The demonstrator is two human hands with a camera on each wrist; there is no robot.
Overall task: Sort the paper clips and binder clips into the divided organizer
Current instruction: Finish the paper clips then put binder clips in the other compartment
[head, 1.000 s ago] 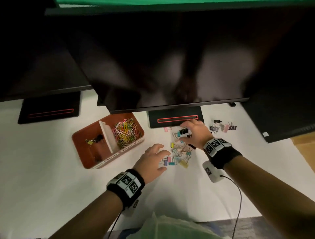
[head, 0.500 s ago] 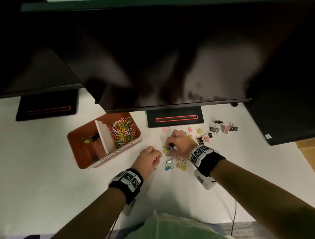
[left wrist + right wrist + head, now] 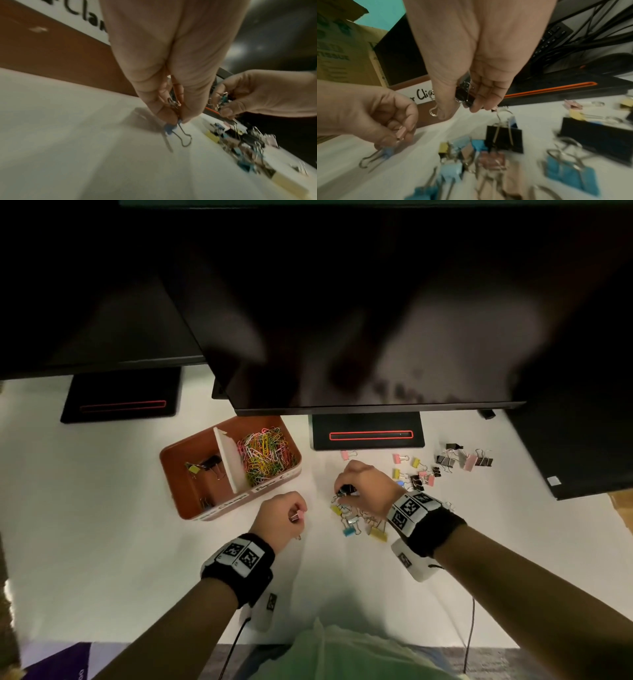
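1. Brown divided plastic organizer (image 3: 191, 501), far left: few binder clips in left compartment, coloured paper clips (image 3: 267, 455) in right.
2. Left hand (image 3: 279, 517), just right of it, curled, pinching small pink binder clip (image 3: 298, 516) and a blue one (image 3: 169, 128).
3. Right hand (image 3: 364, 486) pinches black binder clip (image 3: 347, 490) over loose pile of coloured binder clips (image 3: 363, 523).

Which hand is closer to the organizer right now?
Left. The left hand sits just off the organizer's near front corner, holding a pink binder clip. The right hand is farther to the right, over the binder clip pile.
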